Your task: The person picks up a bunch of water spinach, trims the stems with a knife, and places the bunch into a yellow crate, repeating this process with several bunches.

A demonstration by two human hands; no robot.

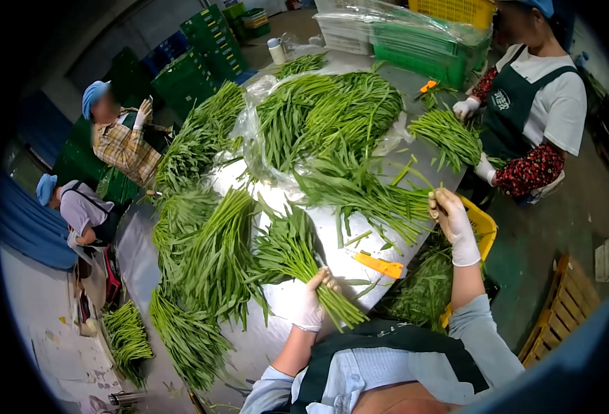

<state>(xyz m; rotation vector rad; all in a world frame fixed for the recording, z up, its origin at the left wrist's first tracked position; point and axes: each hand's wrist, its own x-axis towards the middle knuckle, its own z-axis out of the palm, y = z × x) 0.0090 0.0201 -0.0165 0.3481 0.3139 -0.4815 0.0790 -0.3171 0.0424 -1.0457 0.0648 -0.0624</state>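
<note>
bundle [297, 257]: long green stems, leafy tips | left hand [311, 303] grips, probably tight

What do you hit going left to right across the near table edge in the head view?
Heap of greens → left hand gripping a bunch of greens → orange knife → right hand on loose stems → yellow crate.
</note>
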